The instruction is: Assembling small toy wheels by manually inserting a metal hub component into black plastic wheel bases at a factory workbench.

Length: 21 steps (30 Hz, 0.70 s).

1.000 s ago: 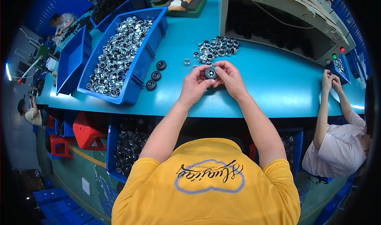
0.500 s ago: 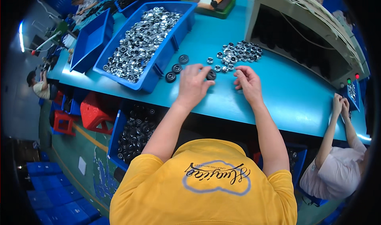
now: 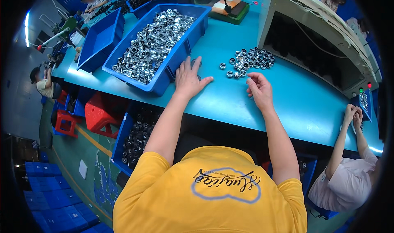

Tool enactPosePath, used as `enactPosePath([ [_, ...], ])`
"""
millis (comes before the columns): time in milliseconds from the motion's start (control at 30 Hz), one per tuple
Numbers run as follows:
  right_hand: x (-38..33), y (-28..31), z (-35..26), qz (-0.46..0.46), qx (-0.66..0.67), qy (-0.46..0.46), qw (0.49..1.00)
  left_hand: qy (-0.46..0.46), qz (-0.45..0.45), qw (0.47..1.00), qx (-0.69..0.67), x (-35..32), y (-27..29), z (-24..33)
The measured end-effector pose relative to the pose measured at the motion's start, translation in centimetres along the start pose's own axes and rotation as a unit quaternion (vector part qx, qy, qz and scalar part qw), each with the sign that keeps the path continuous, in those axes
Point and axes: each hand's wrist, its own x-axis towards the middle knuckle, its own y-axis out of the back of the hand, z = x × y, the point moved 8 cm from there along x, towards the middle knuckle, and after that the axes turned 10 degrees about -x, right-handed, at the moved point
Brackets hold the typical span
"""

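Since a second ago the hands have been parted: the left hand [image 3: 189, 79] is laid flat, fingers spread, over dark rings on the counter [image 3: 230, 97] beside the blue bin [image 3: 172, 64], the right hand [image 3: 259, 89], fingers loosely curled and empty, near the pile of small metal rings [image 3: 248, 62], judged hard, slippery, light, best pinched by the rim.

A short-sleeved yellow shirt [image 3: 213, 188] covers the person, a blue-outlined cloud shape with dark script printed on its back; forearms are bare.
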Motion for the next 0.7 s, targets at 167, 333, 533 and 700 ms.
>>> enactPosePath([
  [167, -0.1, 0.5, -0.2, 0.009, -0.007, 0.005, 1.000, -0.016, -0.030, 0.999, 0.027, -0.3, 0.2, 0.5],
  [333, -0.5, 0.2, -0.2, 0.002, -0.014, 0.008, 1.000, -0.081, -0.001, 0.997, 0.015, -5.1, 3.2, 0.7],
  [533, -1.0, 0.4, -1.0, 0.003, -0.016, 0.013, 1.000, -0.088, 0.047, 0.995, 0.023, -12.3, 8.3, -2.0],
  [700, -0.5, 0.7, -0.2, 0.011, 0.006, 0.019, 1.000, -0.003, 0.045, 0.996, 0.078, -19.8, 11.2, -7.9],
])
